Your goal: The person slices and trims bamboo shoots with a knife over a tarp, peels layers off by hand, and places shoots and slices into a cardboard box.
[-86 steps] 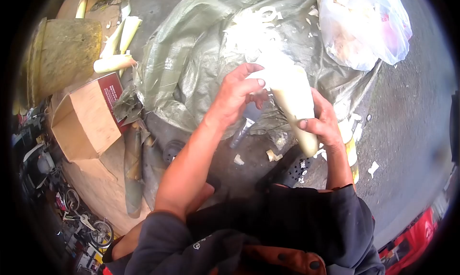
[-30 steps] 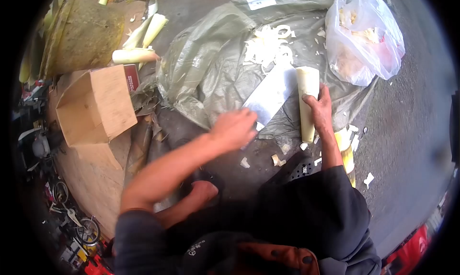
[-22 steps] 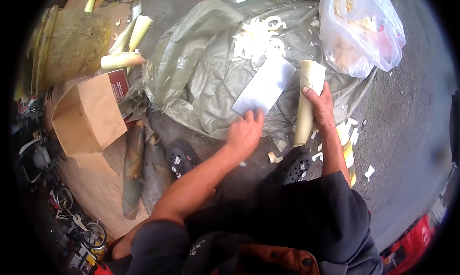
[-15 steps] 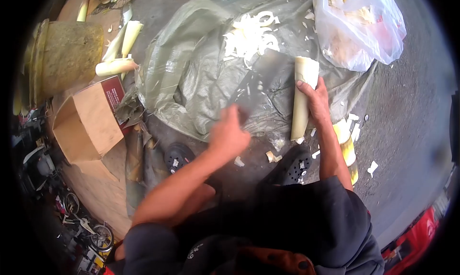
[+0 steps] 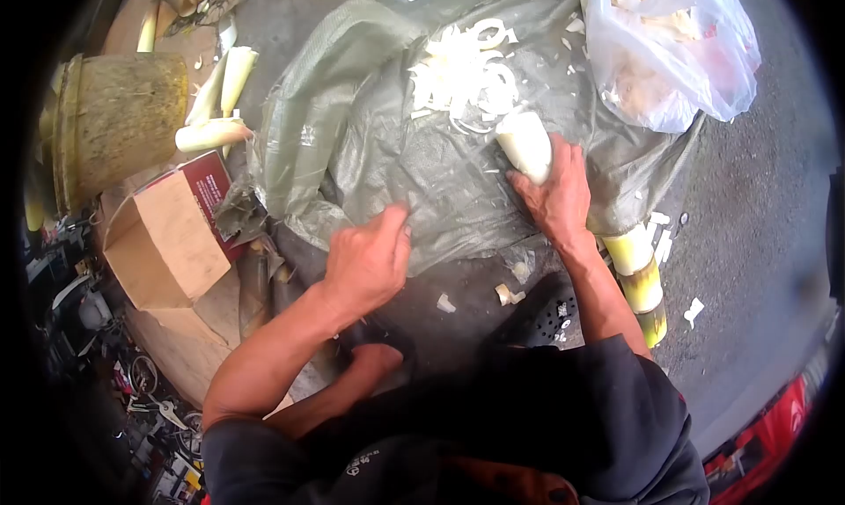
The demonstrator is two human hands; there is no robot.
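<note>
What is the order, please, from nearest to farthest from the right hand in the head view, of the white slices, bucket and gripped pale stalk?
1. Pale stalk: gripped in the right hand.
2. White slices: heaped on the sheet, ahead and to the left.
3. Bucket: at the view's far left.
</note>
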